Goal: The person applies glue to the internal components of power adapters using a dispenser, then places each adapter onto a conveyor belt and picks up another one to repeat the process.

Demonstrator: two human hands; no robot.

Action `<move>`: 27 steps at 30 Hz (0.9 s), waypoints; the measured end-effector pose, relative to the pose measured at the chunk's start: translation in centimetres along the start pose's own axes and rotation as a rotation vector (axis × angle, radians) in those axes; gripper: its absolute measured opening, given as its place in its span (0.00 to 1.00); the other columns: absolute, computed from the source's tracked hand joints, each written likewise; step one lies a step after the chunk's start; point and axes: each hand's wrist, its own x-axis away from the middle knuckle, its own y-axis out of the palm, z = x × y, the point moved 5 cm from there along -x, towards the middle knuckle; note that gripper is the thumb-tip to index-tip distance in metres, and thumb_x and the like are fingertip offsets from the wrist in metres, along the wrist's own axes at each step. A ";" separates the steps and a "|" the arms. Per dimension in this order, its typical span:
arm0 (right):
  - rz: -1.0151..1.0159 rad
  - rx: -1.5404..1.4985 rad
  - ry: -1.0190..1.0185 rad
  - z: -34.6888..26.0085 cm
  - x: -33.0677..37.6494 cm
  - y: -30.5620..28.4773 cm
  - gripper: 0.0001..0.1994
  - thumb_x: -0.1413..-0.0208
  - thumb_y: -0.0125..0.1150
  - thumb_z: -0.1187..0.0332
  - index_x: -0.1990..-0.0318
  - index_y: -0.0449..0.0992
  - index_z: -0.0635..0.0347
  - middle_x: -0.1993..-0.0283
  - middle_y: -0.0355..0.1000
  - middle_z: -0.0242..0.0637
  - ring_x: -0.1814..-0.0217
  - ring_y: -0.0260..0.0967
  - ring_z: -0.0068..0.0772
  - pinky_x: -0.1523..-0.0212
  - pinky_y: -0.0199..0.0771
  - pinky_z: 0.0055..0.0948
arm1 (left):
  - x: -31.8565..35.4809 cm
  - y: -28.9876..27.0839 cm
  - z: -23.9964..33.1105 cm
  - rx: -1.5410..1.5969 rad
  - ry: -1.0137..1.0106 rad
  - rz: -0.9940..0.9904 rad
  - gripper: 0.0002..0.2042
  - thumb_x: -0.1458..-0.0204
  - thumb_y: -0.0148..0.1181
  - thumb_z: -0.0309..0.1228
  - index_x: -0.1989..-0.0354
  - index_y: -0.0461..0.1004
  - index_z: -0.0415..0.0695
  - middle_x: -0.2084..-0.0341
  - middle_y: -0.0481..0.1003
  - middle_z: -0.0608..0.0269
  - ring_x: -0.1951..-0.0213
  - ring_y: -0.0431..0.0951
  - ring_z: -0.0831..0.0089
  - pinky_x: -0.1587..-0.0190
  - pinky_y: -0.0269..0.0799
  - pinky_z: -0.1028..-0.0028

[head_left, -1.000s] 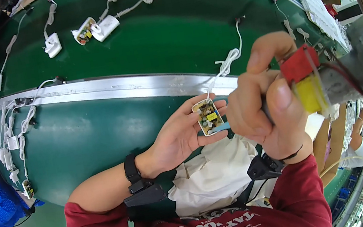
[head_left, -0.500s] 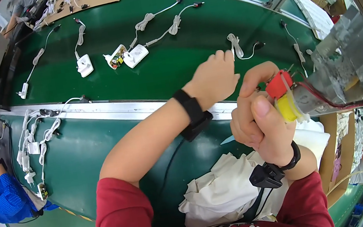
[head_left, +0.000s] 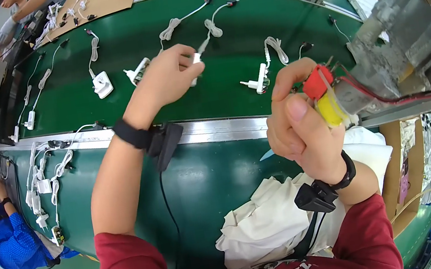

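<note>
My left hand (head_left: 169, 74) reaches over the far green conveyor belt. Its fingers pinch a white power adapter (head_left: 196, 58), mostly hidden by the hand, whose coiled cord (head_left: 213, 29) trails away to the far side. Just left of that hand another white adapter (head_left: 133, 75) lies partly covered. My right hand (head_left: 301, 126) is closed in a fist, thumb over the curled fingers, against a grey device (head_left: 381, 74) with a red block (head_left: 318, 81) and a yellow ring (head_left: 330, 110). What its fingers hold is hidden. To its left lies a white adapter with an exposed circuit board (head_left: 260, 79).
More corded adapters lie on the belt, such as one white adapter (head_left: 102, 85). Several cords and adapters (head_left: 43, 184) rest on the near-left tabletop. A metal rail (head_left: 215, 131) divides belt and table. Cream cloth (head_left: 260, 223) lies before me. A co-worker's blue sleeve (head_left: 16, 245) is at left.
My left hand has moved left from beside the right hand to the adapter pair and taken hold of one. The adapter with exposed board is now uncovered. My right hand stays by the grey device.
</note>
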 end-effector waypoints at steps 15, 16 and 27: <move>-0.011 0.153 -0.067 -0.1 -1.9 -0.2 0.12 0.39 0.43 0.59 0.59 0.58 0.58 0.89 0.50 0.25 0.92 0.42 0.15 0.90 0.43 0.19 | 13.9 11.5 6.7 1.638 -0.379 -0.518 0.19 0.41 0.45 0.27 0.41 0.55 0.44 0.46 0.65 0.55 0.46 0.69 0.67 0.53 0.76 0.68; -0.014 0.160 -0.056 0.1 -1.8 0.0 0.12 0.39 0.43 0.59 0.59 0.58 0.58 0.89 0.50 0.25 0.92 0.42 0.15 0.90 0.43 0.19 | 13.8 11.4 6.6 1.628 -0.360 -0.525 0.19 0.41 0.46 0.25 0.42 0.55 0.45 0.46 0.65 0.55 0.46 0.69 0.67 0.53 0.75 0.67; -0.066 0.212 -0.100 1.1 -1.7 1.2 0.12 0.37 0.41 0.55 0.65 0.55 0.53 0.90 0.50 0.23 0.93 0.43 0.14 0.90 0.44 0.17 | 14.9 11.0 5.7 1.607 -0.225 -0.542 0.21 0.43 0.45 0.20 0.41 0.53 0.45 0.45 0.64 0.56 0.45 0.67 0.70 0.52 0.75 0.67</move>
